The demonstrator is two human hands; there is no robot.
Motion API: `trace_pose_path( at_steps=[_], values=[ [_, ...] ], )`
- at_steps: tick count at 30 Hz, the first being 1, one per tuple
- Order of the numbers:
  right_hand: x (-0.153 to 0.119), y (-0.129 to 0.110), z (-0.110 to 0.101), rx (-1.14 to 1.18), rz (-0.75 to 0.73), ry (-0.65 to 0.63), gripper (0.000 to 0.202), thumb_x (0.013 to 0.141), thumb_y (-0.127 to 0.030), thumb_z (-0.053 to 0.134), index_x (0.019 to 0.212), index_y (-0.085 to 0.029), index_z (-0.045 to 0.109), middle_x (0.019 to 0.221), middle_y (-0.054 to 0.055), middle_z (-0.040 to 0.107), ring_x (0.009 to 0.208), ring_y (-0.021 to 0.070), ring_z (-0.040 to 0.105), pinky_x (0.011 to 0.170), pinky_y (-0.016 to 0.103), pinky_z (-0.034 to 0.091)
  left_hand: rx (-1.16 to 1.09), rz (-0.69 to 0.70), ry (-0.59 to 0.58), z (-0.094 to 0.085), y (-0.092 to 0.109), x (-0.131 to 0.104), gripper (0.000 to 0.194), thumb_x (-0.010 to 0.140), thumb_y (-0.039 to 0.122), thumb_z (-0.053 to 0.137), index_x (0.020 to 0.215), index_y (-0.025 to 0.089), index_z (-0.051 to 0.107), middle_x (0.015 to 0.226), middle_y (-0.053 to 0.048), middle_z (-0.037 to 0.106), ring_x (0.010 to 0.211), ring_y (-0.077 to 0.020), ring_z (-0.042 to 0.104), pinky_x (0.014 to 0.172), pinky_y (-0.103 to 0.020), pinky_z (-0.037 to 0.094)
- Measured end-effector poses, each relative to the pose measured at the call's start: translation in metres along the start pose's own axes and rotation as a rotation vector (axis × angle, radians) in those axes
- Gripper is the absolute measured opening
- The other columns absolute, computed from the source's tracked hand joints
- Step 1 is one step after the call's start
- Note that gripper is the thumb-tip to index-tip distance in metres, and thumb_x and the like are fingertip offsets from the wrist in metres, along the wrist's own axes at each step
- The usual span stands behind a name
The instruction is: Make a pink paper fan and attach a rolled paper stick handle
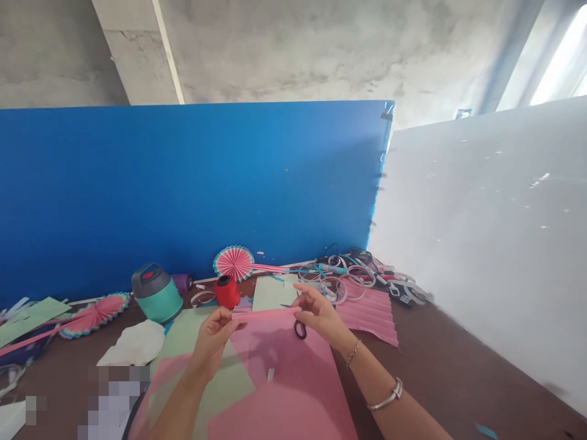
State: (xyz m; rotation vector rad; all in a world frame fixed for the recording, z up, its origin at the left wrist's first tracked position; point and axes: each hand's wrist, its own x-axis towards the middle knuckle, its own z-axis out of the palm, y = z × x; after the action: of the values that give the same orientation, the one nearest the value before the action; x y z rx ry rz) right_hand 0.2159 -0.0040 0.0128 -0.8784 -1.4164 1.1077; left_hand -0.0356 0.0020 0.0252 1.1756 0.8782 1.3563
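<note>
I see both hands nearly closed in a fingertip pinch: the left hand (214, 339) on one end of the folded pink strip (266, 315), the right hand (321, 315) at the other. The strip is stretched level above pink paper (293, 406) on the bench (463, 373). I judge this as folding or creasing; the next move calls for aligned edges. Scissors (300, 330) show beside my right fingers; whether held, I cannot tell.
</note>
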Motion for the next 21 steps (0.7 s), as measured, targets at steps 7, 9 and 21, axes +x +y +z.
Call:
trace_pose_path(
  at_steps=[7,9,21],
  values=[
    [-0.001,-0.001,0.010,-0.288,-0.154,0.184,0.044,0.078,-0.021,0.054,0.121,-0.022,0.044,0.081,0.001,0.061,0.076,0.0163,0.057,0.074,0.034,0.047,-0.221,-0.065,0.089,0.011,-0.015,0.000,0.024,0.060,0.028,0.079,0.072,0.016,0.063,0.069,0.001,0.067,0.070,-0.0136,0.065,0.078,-0.028,0.052],
    [-0.004,0.000,0.015,-0.392,-0.258,0.249,0.040,0.080,-0.020,0.051,0.120,-0.022,0.045,0.082,0.002,0.062,0.078,0.0169,0.058,0.074,0.034,0.047,-0.394,-0.103,0.087,0.021,-0.021,-0.003,0.023,0.064,0.025,0.078,0.081,0.017,0.065,0.079,0.000,0.070,0.075,-0.0135,0.065,0.081,-0.029,0.051],
    [-0.016,0.000,0.031,-0.623,-0.622,0.487,0.018,0.085,-0.016,0.048,0.102,-0.021,0.053,0.090,0.007,0.062,0.088,0.0199,0.059,0.073,0.033,0.050,-0.797,-0.238,-0.196,0.037,-0.031,-0.012,0.021,0.078,0.027,0.066,0.097,0.020,0.068,0.100,-0.006,0.072,0.104,-0.0222,0.061,0.102,-0.044,0.038]
  ],
)
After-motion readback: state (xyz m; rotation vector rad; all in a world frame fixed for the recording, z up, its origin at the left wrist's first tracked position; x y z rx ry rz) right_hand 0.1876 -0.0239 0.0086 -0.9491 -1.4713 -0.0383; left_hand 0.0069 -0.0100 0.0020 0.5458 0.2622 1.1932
